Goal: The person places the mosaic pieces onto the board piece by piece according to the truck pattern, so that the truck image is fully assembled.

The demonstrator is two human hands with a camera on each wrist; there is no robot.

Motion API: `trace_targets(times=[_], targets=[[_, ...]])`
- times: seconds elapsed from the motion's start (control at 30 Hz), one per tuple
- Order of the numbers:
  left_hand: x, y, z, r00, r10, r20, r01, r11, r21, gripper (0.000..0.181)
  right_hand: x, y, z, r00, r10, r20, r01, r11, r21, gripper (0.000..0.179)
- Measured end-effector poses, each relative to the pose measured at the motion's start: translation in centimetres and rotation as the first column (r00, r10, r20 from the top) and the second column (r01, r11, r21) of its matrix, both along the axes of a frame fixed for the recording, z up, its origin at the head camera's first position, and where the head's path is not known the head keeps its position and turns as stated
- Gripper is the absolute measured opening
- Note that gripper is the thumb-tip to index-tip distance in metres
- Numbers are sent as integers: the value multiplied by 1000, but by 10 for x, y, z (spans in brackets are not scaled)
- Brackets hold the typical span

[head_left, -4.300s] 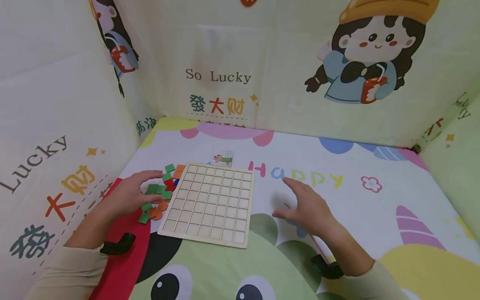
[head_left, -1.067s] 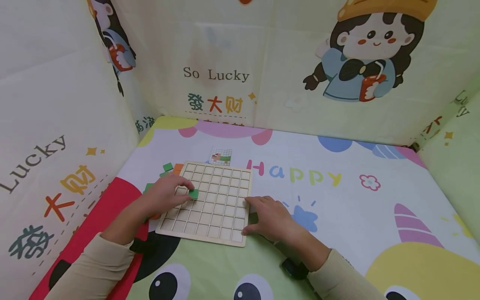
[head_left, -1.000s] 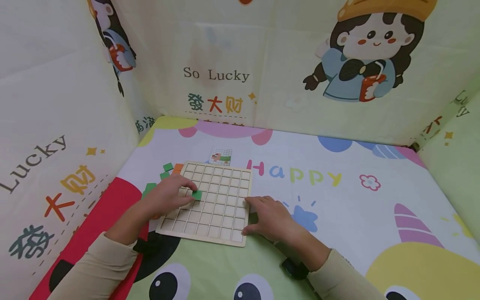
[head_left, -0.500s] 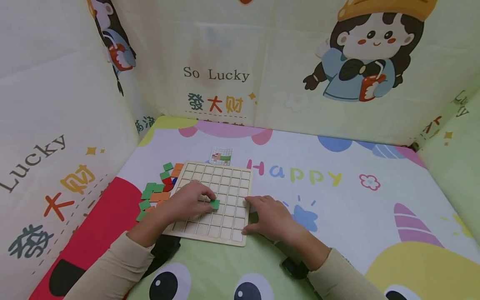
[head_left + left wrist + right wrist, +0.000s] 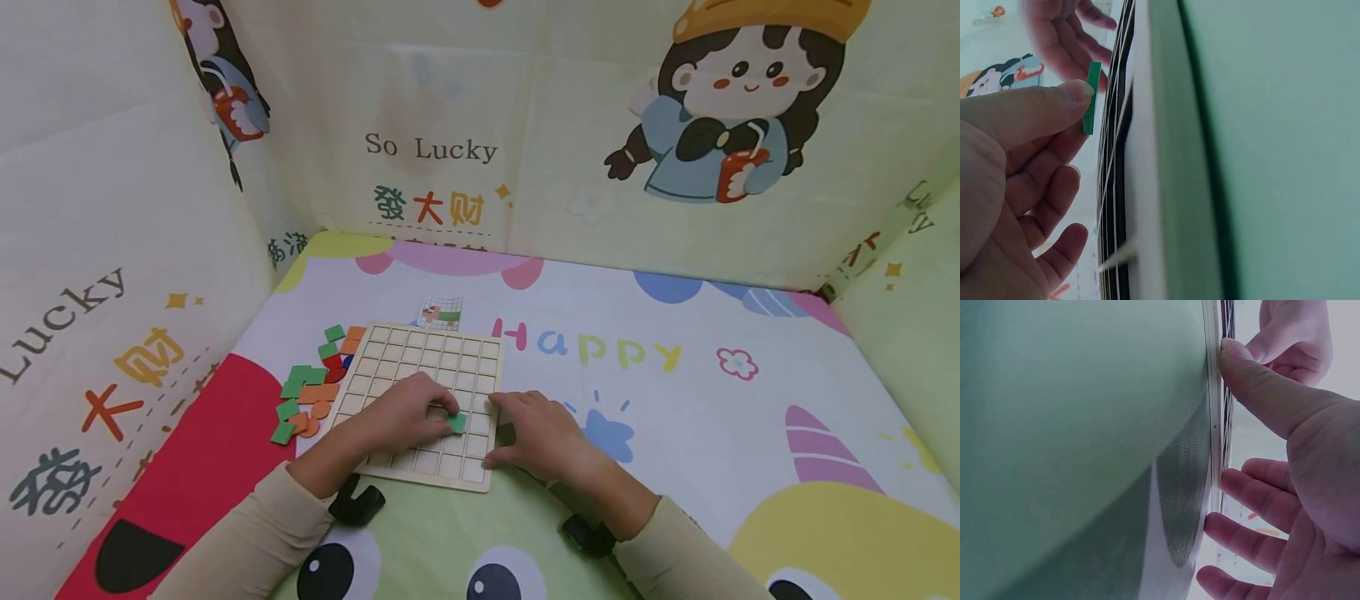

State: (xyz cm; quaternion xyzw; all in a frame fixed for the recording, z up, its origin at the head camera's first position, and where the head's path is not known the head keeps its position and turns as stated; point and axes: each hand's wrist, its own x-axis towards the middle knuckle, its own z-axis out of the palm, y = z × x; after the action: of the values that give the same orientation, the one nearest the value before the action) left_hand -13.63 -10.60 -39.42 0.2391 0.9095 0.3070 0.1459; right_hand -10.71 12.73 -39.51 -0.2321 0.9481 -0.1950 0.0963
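A square wooden grid board (image 5: 469, 362) lies on the table, slightly turned. My left hand (image 5: 408, 412) pinches a small green square tile (image 5: 457, 423) between thumb and fingertips, over the lower right part of the grid. In the left wrist view the green tile (image 5: 1094, 74) stands edge-on by the thumb tip, just off the board's face. My right hand (image 5: 540, 435) rests at the board's right edge, its fingers loosely extended. Seen from the right wrist, thumb and fingertips lie along the wooden rim (image 5: 1215, 434).
Left of the board lie loose pieces: several green squares (image 5: 292, 389), orange rectangles (image 5: 321, 394), orange discs (image 5: 321, 409), red pieces (image 5: 335, 375) and a blue piece (image 5: 347, 361). A small picture card (image 5: 440, 313) lies behind the board. Printed cloth walls (image 5: 555, 108) surround the table.
My left hand has taken a green tile from the pile and carried it rightward across the board. My right hand came to the board's right edge and has stayed there over the last second.
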Motion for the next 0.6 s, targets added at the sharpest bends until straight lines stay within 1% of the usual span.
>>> trace_targets(times=[0.1, 0.23, 0.4, 0.6], targets=[[0, 5, -2, 1000, -2, 26, 2, 1000, 2, 14, 0, 0, -1, 1000, 0, -2, 0, 1000, 3, 79], [-1, 10, -3, 999, -15, 40, 15, 1000, 2, 14, 0, -1, -1, 1000, 1, -7, -1, 1000, 5, 79], [-1, 14, -3, 999, -30, 36, 29, 1000, 9, 13, -1, 0, -1, 1000, 6, -5, -6, 1000, 2, 78], [-2, 19, -5, 999, -39, 10, 39, 999, 12, 14, -1, 0, -1, 1000, -1, 0, 1, 1000, 4, 78]])
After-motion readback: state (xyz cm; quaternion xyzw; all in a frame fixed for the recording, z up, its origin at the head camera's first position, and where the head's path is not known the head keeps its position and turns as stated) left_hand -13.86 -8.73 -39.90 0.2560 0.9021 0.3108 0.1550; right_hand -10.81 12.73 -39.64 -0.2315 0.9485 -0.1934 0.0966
